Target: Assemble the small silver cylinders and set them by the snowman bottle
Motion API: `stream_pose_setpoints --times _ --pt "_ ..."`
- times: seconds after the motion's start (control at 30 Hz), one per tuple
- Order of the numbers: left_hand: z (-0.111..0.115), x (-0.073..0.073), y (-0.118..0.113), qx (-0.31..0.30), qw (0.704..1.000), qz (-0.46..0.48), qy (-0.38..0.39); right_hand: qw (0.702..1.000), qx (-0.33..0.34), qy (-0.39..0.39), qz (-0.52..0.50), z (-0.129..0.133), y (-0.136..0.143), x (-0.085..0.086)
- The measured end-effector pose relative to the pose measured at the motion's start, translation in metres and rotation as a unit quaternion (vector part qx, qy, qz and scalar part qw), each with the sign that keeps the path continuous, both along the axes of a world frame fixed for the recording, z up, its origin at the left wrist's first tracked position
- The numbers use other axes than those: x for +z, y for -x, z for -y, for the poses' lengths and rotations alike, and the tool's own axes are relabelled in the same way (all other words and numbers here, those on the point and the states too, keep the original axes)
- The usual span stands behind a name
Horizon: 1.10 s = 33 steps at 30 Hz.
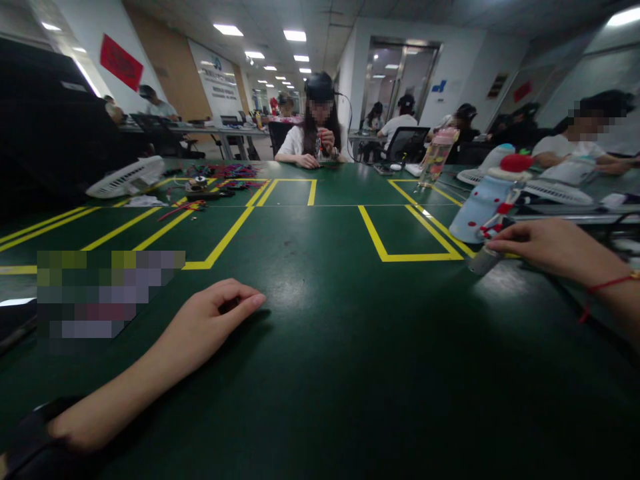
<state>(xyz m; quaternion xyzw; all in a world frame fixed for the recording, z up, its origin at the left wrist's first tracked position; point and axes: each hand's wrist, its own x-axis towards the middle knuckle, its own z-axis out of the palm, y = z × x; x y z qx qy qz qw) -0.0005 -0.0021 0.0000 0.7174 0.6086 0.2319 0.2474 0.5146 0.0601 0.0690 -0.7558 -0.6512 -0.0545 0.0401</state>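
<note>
My right hand (555,247) pinches the top of a small grey metal cylinder (484,261) between thumb and fingertips, at the right side of the green table (320,347). The cylinder is tilted and sits low over the tabletop; whether it touches the surface I cannot tell. Just behind it stands a light blue bottle (475,210) with a red-topped lid and a red-and-white strap. My left hand (215,313) rests on the table left of the middle, fingers curled in and thumb close to the index finger. Nothing shows in it.
Yellow tape (423,257) marks out areas on the table. Coloured wires (240,171) and small parts lie at the far left, near a white fan (127,177). Opposite me sits a person (315,127). A clear bottle (437,160) stands at the far right. A blurred-out patch (100,293) lies left.
</note>
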Motion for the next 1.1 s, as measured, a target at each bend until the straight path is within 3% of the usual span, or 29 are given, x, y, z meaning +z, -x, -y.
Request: stream_pose_setpoints --times 0.83,1.1 --pt "0.004 0.01 -0.007 0.003 1.0 0.0 0.019 0.999 -0.023 0.019 -0.02 -0.001 -0.007 0.0" --pt "0.002 0.003 -0.002 -0.002 1.0 -0.001 0.011 0.999 -0.008 0.004 -0.034 -0.004 -0.012 -0.002"
